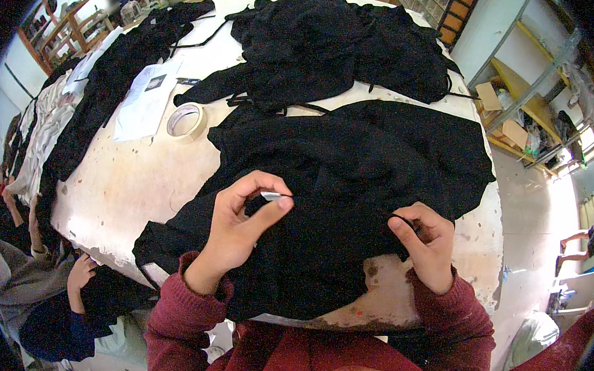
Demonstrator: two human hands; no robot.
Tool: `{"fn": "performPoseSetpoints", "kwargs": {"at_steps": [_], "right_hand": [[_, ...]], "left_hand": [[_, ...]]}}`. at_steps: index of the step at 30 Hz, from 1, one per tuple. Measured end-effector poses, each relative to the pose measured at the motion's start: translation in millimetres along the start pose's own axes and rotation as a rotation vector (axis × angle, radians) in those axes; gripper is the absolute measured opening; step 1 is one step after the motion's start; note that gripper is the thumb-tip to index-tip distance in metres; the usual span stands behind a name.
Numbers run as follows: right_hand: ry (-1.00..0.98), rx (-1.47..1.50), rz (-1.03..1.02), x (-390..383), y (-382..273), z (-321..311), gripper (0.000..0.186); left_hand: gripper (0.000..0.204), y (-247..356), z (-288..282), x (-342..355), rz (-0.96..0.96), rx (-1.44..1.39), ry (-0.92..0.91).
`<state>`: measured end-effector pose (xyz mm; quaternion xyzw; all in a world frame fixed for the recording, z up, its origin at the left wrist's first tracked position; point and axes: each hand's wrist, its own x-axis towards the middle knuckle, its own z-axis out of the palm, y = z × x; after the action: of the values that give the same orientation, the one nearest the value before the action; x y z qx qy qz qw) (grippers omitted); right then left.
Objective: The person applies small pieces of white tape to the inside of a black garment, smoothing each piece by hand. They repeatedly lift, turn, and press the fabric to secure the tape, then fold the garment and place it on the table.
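Note:
A large black garment [336, 155] lies spread across the pale worktable [92, 207] before me. Over its middle, my left hand [248, 227] is closed in a pinch on a small white piece [271, 195], with a thin dark edge by my fingertips. Lower and to the right, my right hand [421, 242] pinches a narrow strip or edge of black fabric [397, 216], thumb against forefinger.
A tape roll [185, 112] and papers [141, 100] lie beyond. More black garments [301, 47] and pale fabrics [38, 134] cover the far and left parts. Another person's hand [81, 273] rests at the left edge. Shelving [525, 100] with boxes stands right.

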<state>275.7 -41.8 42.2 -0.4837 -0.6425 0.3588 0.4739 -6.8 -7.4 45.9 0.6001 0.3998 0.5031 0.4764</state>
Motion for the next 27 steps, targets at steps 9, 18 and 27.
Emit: {"fn": "performPoseSetpoints", "kwargs": {"at_steps": [9, 18, 27], "right_hand": [[0.071, -0.158, -0.259, -1, 4, -1, 0.015], [0.116, -0.388, -0.816, -11, 7, -7, 0.037], [0.149, -0.456, -0.824, -10, 7, -6, 0.040]], "left_hand": [[0.030, 2, -3, 0, 0.390, 0.142, -0.188], [0.021, 0, -17, -2, 0.879, 0.168, -0.077], [0.008, -2, -15, -2, 0.838, 0.137, -0.012]]}}
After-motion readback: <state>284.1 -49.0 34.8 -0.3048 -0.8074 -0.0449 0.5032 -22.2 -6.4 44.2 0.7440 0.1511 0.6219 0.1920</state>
